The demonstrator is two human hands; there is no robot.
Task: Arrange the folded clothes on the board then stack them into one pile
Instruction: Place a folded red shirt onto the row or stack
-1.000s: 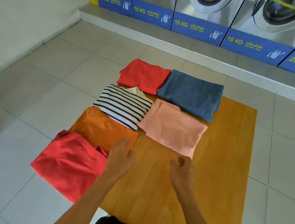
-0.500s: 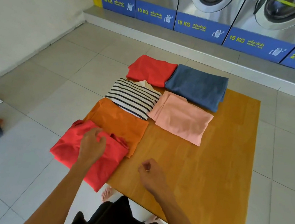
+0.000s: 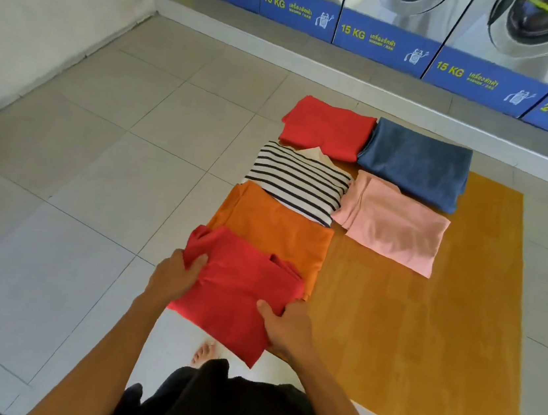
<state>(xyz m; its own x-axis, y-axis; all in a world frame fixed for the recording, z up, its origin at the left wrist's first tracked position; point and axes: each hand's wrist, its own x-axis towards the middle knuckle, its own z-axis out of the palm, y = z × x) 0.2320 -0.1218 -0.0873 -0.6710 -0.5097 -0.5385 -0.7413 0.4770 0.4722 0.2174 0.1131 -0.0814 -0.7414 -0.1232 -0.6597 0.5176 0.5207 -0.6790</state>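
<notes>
Both hands hold the nearest red garment (image 3: 238, 292). The left hand (image 3: 172, 276) grips its left edge, thumb on top of the cloth and fingers curled under a bunched fold. The right hand (image 3: 287, 329) clamps its near right edge, thumb pressed on the top face and the fingers hidden beneath. This garment is a flat folded rectangle of plain red, slightly rumpled, with a loose flap standing up along its far right side. Its far edge overlaps the orange garment (image 3: 272, 234), and its near corner hangs past the near left edge of the wooden board (image 3: 423, 329), over the tiled floor (image 3: 79, 183).

The orange piece is a smooth fold lying just beyond, itself overlapping the near edge of the striped garment (image 3: 298, 182), which is white with dark horizontal bands and a pale collar showing at its far side. Further still lies a second red garment (image 3: 327, 127), partly off the far edge of the board. To its right, touching it, sits the blue-grey garment (image 3: 416, 162), thick and heathered. Near of that lies the pink garment (image 3: 394, 225), its left edge touching the striped one. The right half of the board is bare yellow-brown wood. A row of washing machines (image 3: 410, 17) stands along the far wall.
</notes>
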